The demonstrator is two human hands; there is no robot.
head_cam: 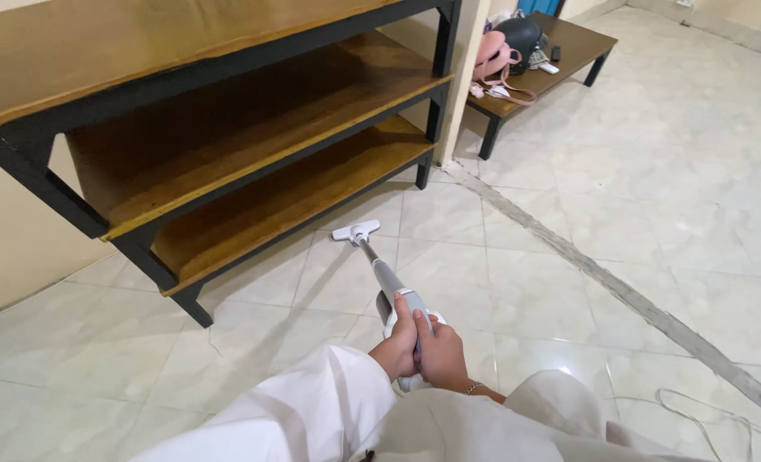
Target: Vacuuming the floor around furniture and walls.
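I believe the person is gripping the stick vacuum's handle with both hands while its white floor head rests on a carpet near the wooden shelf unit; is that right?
Not quite: the head view shows the floor head resting on pale floor tiles, not a carpet. The rest holds: left hand and right hand both grip the stick vacuum near the wooden shelf unit.

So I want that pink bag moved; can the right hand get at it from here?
Probably not. The right hand is wrapped around the vacuum handle, and the pink bag sits on the low bench far across the tiled floor, well beyond arm's reach.
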